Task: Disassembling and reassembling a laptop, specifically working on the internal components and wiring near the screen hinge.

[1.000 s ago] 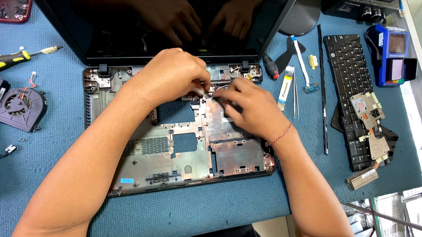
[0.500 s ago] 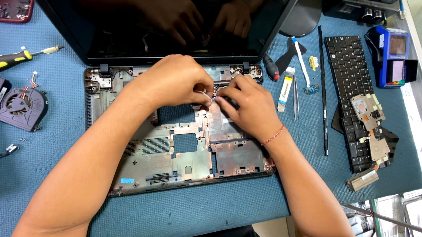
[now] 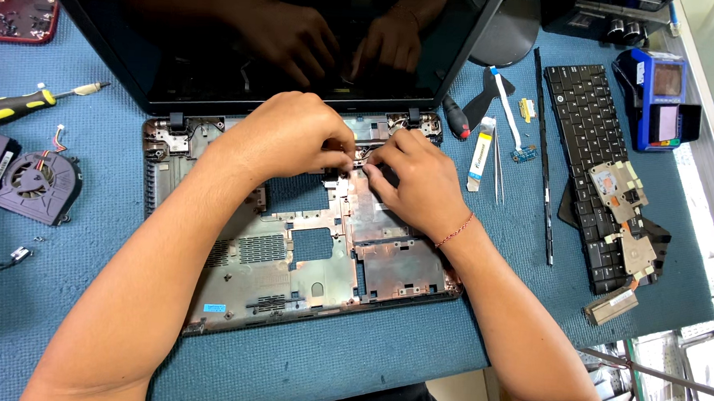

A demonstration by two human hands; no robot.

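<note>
Blue mat (image 3: 531, 318) | laptop base (image 3: 287, 262); wires (image 3: 366, 153) between both hands' fingertips (image 3: 344, 160)

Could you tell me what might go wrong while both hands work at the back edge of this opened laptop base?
1. The left hand and right hand pinch small wires near the hinge; a hard pull might tear them.
2. The right forearm lies over the bare laptop base; leaning could flex the plastic.
3. The tweezers and ribbon cable lie close to the right wrist and could be swept aside.
</note>
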